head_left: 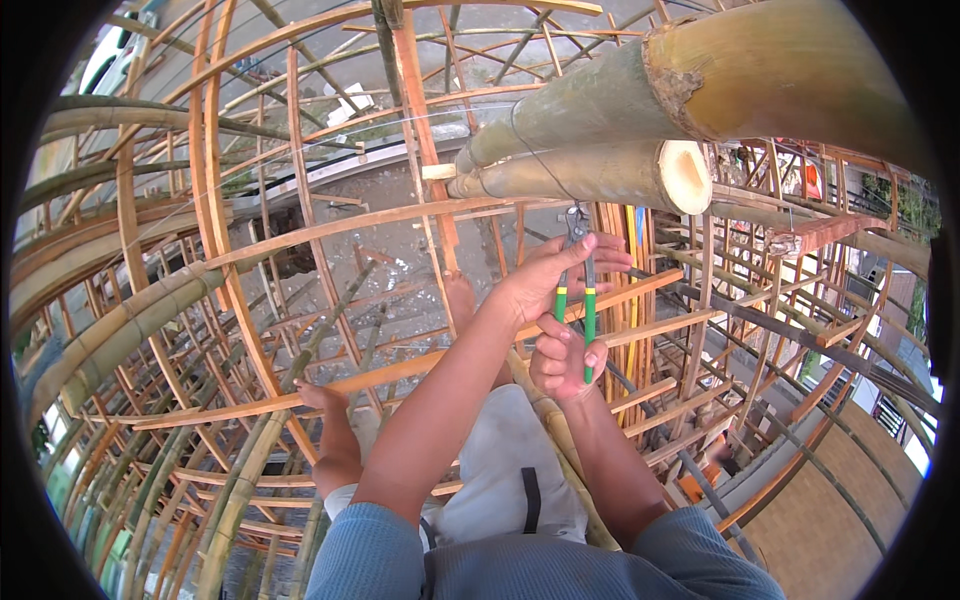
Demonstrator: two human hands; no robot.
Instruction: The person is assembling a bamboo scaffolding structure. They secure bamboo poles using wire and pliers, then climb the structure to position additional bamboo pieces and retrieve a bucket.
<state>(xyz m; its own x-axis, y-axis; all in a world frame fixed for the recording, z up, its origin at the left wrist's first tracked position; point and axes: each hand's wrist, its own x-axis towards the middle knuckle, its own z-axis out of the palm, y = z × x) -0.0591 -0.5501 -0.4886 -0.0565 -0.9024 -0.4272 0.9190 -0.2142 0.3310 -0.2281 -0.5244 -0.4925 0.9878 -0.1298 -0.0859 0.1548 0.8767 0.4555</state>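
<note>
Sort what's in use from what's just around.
Looks in use:
- green-handled pliers, in the right hand
- thin wire
- thick upper bamboo pole
- sawn-ended bamboo pole

Just around:
- wooden slats
- lashed bamboo poles at left
- reddish timber at right

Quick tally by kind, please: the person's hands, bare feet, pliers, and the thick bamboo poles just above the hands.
Left hand and right hand: 2
Left foot and right foot: 2
Pliers: 1
Upper pole and lower pole: 2
Total: 7
</note>
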